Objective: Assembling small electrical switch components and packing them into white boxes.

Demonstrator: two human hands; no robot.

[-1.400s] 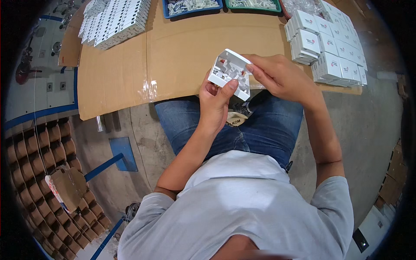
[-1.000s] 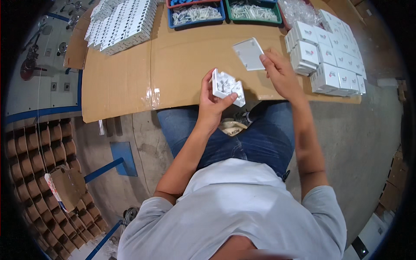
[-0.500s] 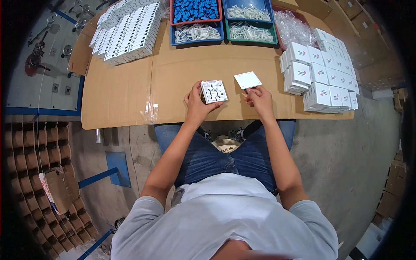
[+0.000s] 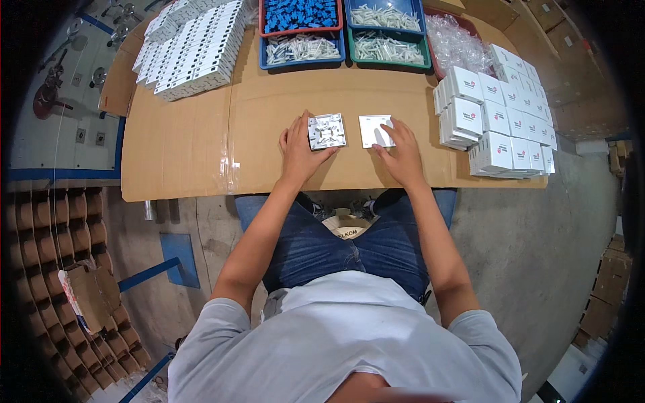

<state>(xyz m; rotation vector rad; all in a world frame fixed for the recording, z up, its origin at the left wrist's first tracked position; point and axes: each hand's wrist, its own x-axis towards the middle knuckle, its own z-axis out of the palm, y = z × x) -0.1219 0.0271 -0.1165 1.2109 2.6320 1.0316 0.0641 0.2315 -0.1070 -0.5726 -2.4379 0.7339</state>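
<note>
A square white plastic box (image 4: 327, 131) lies on the cardboard-covered tabletop, its inside with small moulded parts facing up. My left hand (image 4: 300, 153) is closed round its left side, thumb at the near edge and fingers along the left wall. Just to the right, a flat square white cover (image 4: 371, 132) rests on the cardboard, apart from the box. My right hand (image 4: 403, 154) is over the cover's right side with thumb and fingers spread; a finger shadow falls on the cover. Whether the fingertips touch it is hard to tell.
Rows of white boxes (image 4: 201, 57) stand at the far left. Trays of blue pieces (image 4: 300, 15) and whitish pieces (image 4: 302, 49) sit at the back, beside a bin of clear plastic bags (image 4: 457, 41). White cartons (image 4: 497, 117) are stacked on the right of the cardboard tabletop (image 4: 269, 94).
The cover, tilted up in my right hand before, now lies flat on the tabletop and that hand's fingers have spread. The box in my left hand has come down flat, slightly left.
</note>
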